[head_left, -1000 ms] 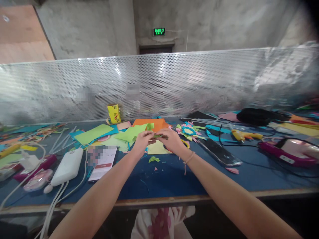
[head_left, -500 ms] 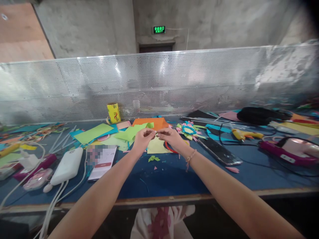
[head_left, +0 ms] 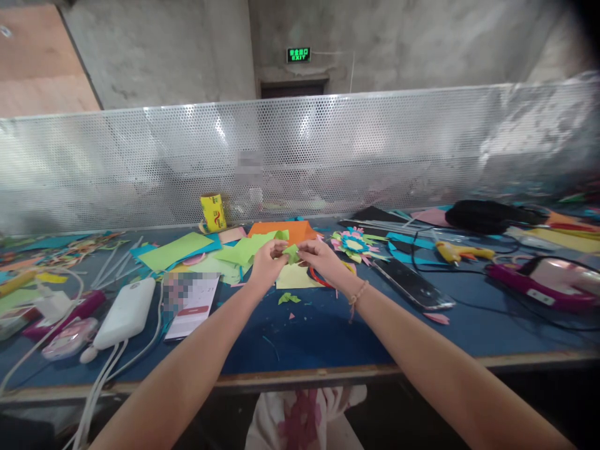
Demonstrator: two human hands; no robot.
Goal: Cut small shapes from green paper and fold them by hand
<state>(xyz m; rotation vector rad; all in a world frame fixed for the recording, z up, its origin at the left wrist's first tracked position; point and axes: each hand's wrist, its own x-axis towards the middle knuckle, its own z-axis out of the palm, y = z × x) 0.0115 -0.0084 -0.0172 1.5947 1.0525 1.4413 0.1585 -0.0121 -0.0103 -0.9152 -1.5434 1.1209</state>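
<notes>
Both my hands meet over the middle of the blue table (head_left: 319, 337). My left hand (head_left: 268, 261) and my right hand (head_left: 320, 258) pinch a small light-green paper piece (head_left: 291, 252) between their fingertips, just above a pale yellow sheet (head_left: 295, 278). A red-handled pair of scissors (head_left: 319, 279) lies partly hidden under my right wrist. A small green scrap (head_left: 289, 299) sits on the table below my hands.
Green, blue and orange paper sheets (head_left: 178, 250) lie behind my hands, with a paper flower (head_left: 355, 244) to the right. A phone (head_left: 412, 284), a yellow glue gun (head_left: 457, 253), a white power bank (head_left: 125, 312) with cables, and a perforated metal screen (head_left: 300, 156) surround the spot.
My hands have lifted slightly off the table and the green paper piece now shows unfolded between the fingertips; the scissors under my right wrist have come into view.
</notes>
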